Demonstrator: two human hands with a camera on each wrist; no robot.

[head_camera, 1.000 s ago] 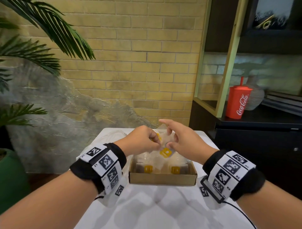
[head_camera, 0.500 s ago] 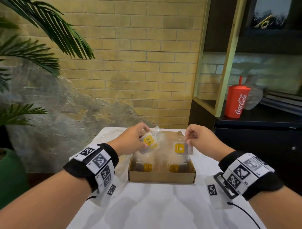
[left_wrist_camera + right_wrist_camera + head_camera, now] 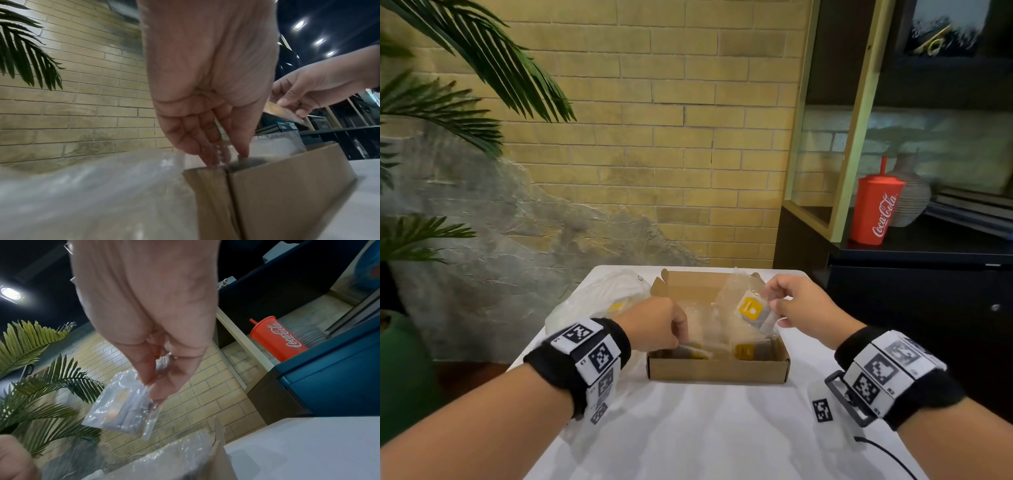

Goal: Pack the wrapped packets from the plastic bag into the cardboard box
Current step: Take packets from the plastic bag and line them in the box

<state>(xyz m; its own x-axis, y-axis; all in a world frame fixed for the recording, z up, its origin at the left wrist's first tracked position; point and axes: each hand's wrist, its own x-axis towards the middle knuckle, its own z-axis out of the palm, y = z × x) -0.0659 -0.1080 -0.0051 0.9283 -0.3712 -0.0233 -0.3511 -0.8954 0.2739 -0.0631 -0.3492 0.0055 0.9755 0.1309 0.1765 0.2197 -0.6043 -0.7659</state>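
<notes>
Spreading across the lower half of the head view, the white counter (image 3: 722, 428) carries an open cardboard box (image 3: 717, 371) near its far end, with a crumpled plastic bag (image 3: 599, 301) just beside the box on the left. A yellow label shows through the bag — at least one packet is inside it. Wrapped packets with yellow labels lie in the box along its near wall; one shows at the near right (image 3: 748, 351).

The left hand (image 3: 655, 329) reaches down into the near left corner of the box, its fingers (image 3: 207, 146) pointing down and pressed together on a clear wrapper at the box's edge; whether they pinch that packet or only push it I cannot tell.

The right hand (image 3: 803, 308) hangs above the right side of the box — its grip is a pinch, thumb and fingers (image 3: 162, 391) closed on the edge of a clear packet (image 3: 751, 308) with a yellow label, which dangles tilted, apart from the packets below.

On a dark shelf to the right stands a red cup (image 3: 876, 209).
</notes>
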